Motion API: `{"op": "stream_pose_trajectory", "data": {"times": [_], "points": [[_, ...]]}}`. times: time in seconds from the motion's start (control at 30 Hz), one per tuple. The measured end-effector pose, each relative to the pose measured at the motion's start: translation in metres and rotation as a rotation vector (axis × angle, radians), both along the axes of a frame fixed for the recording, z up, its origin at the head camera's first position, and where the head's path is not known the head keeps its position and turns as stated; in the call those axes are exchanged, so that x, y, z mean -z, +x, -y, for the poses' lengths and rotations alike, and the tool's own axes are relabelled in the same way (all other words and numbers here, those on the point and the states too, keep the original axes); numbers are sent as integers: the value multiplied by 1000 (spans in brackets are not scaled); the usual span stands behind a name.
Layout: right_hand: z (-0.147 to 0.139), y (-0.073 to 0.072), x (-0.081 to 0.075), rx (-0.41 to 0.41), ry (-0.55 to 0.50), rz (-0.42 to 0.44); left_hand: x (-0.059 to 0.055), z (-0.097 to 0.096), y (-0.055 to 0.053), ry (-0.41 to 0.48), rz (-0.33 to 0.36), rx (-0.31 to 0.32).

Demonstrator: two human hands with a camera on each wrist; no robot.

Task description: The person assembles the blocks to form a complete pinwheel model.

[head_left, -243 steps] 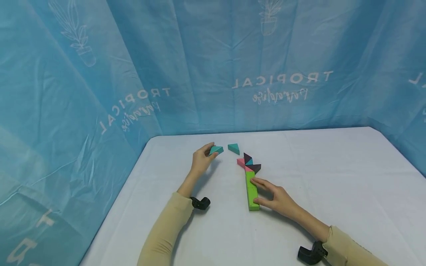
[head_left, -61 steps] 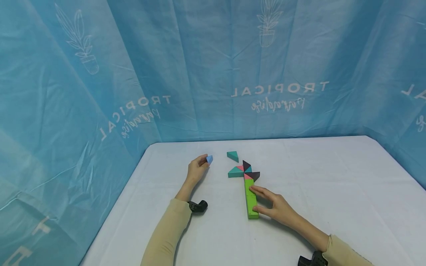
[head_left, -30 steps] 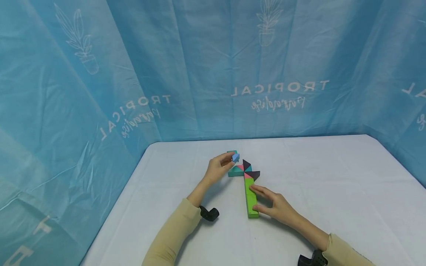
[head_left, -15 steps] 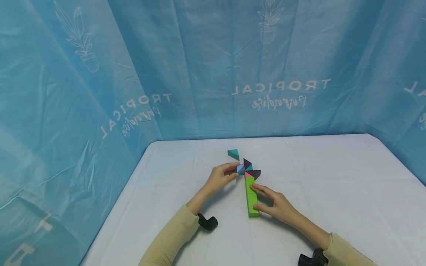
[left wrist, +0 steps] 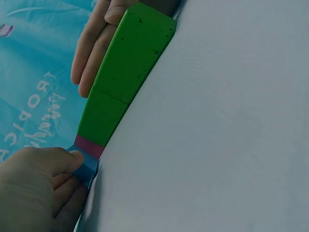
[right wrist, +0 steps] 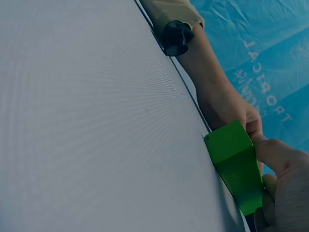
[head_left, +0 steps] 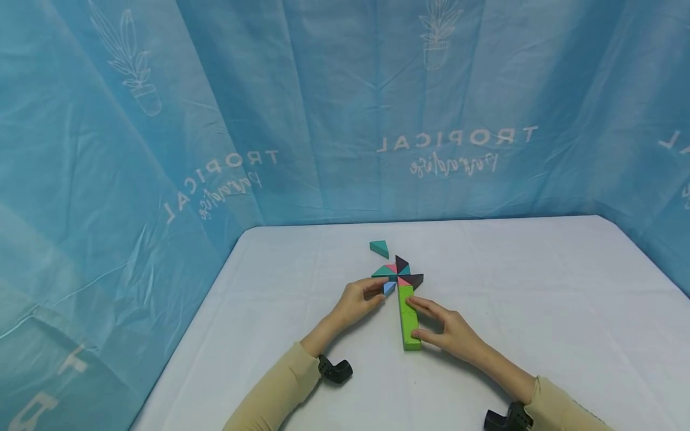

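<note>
My left hand (head_left: 358, 302) pinches a light-blue triangular block (head_left: 389, 289) between thumb and fingers, at the lower left of a pinwheel of triangular blocks. In the left wrist view this blue block (left wrist: 86, 169) sits right against a pink block (left wrist: 89, 146). Two green blocks (head_left: 408, 317) stand end to end as a stem below the pinwheel. My right hand (head_left: 453, 335) rests its thumb and fingertips on the stem's right side. The pinwheel has a teal triangle (head_left: 384, 271) on the left, dark triangles (head_left: 401, 263) above and right, with pink and blue ones between.
A loose teal triangular block (head_left: 380, 248) lies behind the pinwheel, towards the back left. The white-covered table (head_left: 528, 287) ends at a blue printed curtain (head_left: 323, 108) at the back and sides. Black wrist cameras (head_left: 335, 371) sit on both wrists.
A teal triangle once in my left hand now lies in the pinwheel's left. My left hand has since carried the blue block rightward and then nearer, to the pinwheel's lower left. My right hand stays put.
</note>
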State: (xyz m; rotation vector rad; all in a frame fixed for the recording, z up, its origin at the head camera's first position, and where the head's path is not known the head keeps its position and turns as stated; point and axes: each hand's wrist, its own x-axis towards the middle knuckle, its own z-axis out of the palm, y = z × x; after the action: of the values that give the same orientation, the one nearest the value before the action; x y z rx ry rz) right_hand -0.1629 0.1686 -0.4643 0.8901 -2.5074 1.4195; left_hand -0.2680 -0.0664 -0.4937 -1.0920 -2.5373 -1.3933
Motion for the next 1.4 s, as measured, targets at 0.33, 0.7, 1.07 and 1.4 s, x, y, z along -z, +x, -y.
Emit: {"op": "stream_pose_trajectory", "data": {"times": [0.33, 0.7, 1.07, 1.4], "points": [[-1, -2, 0, -10, 3, -26, -2, 0, 0, 50, -172, -29], [-1, -1, 0, -4, 1, -7, -4, -6, 1, -30, -240, -111], [0, 0, 0, -9, -8, -18, 0, -13, -4, -76, -315, -160], [0, 0, 0, -10, -12, -22, 1, -13, -4, -82, -312, -167]]}}
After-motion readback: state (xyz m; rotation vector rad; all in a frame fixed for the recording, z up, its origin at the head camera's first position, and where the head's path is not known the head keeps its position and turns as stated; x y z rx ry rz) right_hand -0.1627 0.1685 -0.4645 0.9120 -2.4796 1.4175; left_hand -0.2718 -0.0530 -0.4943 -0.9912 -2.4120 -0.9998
